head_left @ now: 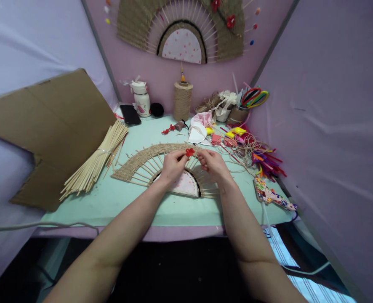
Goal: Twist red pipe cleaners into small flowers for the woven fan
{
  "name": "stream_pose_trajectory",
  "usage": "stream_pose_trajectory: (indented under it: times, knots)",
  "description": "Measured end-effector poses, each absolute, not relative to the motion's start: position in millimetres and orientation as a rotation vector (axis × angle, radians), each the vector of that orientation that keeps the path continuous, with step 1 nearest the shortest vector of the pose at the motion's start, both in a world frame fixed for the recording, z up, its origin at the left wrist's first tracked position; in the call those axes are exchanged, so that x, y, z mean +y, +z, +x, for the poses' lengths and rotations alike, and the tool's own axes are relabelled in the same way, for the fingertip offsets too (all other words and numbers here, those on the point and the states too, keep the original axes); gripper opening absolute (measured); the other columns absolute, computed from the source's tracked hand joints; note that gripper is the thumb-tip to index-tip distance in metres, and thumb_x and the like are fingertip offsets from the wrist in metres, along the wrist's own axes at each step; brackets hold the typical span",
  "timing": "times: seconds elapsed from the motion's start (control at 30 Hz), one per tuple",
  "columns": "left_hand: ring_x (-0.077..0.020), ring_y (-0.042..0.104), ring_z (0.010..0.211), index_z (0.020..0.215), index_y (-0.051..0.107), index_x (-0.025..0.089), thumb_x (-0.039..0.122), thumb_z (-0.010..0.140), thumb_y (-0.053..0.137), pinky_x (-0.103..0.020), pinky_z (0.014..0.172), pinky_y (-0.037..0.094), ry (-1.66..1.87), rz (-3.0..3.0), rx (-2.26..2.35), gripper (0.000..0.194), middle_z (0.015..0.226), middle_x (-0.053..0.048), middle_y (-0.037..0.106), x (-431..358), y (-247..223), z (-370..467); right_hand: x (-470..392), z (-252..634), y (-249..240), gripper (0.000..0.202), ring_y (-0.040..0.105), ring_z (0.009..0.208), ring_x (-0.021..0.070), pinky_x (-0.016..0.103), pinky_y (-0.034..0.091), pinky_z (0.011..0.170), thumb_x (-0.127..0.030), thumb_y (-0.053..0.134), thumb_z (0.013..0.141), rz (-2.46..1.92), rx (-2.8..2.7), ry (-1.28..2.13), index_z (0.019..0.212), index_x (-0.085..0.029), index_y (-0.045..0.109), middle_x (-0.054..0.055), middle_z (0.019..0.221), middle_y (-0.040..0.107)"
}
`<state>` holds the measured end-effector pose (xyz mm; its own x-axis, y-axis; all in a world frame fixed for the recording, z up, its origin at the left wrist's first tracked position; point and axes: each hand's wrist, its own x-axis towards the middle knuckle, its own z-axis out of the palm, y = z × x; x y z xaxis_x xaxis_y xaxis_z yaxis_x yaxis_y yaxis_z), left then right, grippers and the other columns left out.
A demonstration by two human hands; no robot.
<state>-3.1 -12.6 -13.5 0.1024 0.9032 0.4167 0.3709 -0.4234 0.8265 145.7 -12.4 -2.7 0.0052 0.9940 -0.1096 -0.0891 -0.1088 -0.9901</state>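
My left hand [174,166] is closed, pinching a small red flower [190,152] at its fingertips. Just right of the flower, my right hand [214,163] has its fingers curled together in a pinch; whatever is between them is too small to make out. Both hands are over a half-round fan [139,163] that lies on the table. Its thin sticks are woven with twine along the outer band, and a white spotted half-circle [186,185] with a dark edge forms its base. My hands and forearms hide parts of the fan.
A bundle of sticks [94,162] and a cardboard sheet [54,134] are on the left. Behind stand a bottle [141,101] and a twine spool [182,101]. On the right lie tangled twine [249,145], colourful pipe cleaners [268,164] and a patterned glue gun [271,195].
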Motion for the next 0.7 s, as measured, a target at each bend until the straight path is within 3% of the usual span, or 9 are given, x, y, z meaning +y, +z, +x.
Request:
stream_pose_trajectory:
  times: [0.17,0.4,0.57,0.7]
  knots:
    - [-0.0142,0.059,0.073,0.080,0.071,0.016,0.019,0.081,0.055,-0.024,0.069,0.042,1.332,1.890,1.195,0.017,0.076,-0.002,0.069,-13,-12,-3,-11,145,-7,0.032,0.040,0.050,0.0063,0.021,0.032,0.047,-0.046,0.072,0.063,-1.216,-1.119,1.244,0.068,-0.017,0.062,-0.004,0.059,0.053]
    - [-0.0160,0.057,0.073,0.074,0.069,0.018,0.016,0.082,0.052,-0.028,0.072,0.042,1.360,2.148,1.258,0.019,0.076,-0.004,0.069,-14,-15,-3,-15,137,-6,0.029,0.038,0.048,0.0066,0.021,0.028,0.044,-0.042,0.074,0.060,-1.188,-1.033,1.340,0.064,-0.017,0.059,-0.005,0.054,0.049]
    - [-0.0144,0.052,0.064,0.064,0.066,0.017,0.017,0.080,0.052,-0.027,0.065,0.038,1.334,2.115,1.293,0.021,0.064,-0.003,0.062,-16,-12,-3,-16,137,-6,0.026,0.039,0.048,0.0069,0.022,0.030,0.045,-0.036,0.076,0.058,-1.151,-1.074,1.313,0.065,-0.018,0.060,-0.005,0.055,0.051]
    - [-0.0124,0.050,0.060,0.062,0.066,0.017,0.022,0.078,0.053,-0.025,0.059,0.036,1.292,1.789,1.293,0.021,0.061,0.000,0.060,-17,-12,0,-18,136,-7,0.024,0.044,0.052,0.0090,0.023,0.034,0.049,-0.038,0.073,0.063,-1.161,-1.191,1.191,0.068,-0.018,0.061,-0.003,0.058,0.055]
